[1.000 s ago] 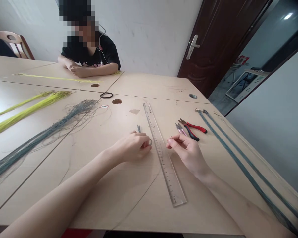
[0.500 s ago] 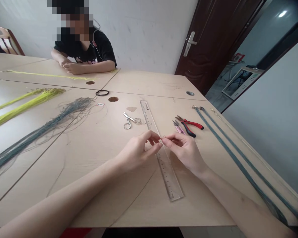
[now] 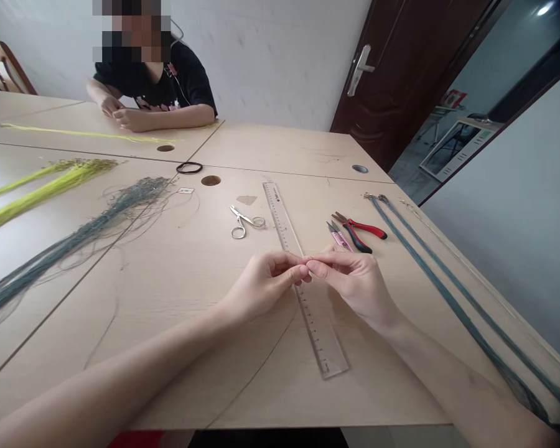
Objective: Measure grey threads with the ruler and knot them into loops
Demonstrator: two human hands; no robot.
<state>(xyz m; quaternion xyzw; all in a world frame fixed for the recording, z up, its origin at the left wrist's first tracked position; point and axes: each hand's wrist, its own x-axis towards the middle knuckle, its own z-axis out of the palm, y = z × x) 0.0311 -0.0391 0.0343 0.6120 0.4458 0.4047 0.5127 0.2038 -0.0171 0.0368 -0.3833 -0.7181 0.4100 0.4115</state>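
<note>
A tiny wire-like loop point(image 3: 309, 257) shows right at the meeting fingertips, over the middle of the clear plastic ruler point(image 3: 326, 345). It lies at the right end of the left hand's point(image 3: 261, 283) pinch and the left end of the right hand's point(image 3: 361, 283), so neither hand is clearly nearer. A thin grey thread point(image 3: 261, 364) slants across the pale wooden table point(image 3: 168, 373), its long axis running from near left up towards the hands; its join with the loop is hidden.

The right thumb and forefinger are narrowed to a tight pinch on the loop. The left thumb and forefinger are closed too, but what sits between them cannot be told. Both forearms reach in from the near corners, palms facing inwards, wrists low.

Small silver scissors point(image 3: 239, 231) lie left of the ruler's far half; pink-handled snips point(image 3: 340, 236) and red-and-black pliers point(image 3: 373, 231) lie beyond the right hand.
</note>
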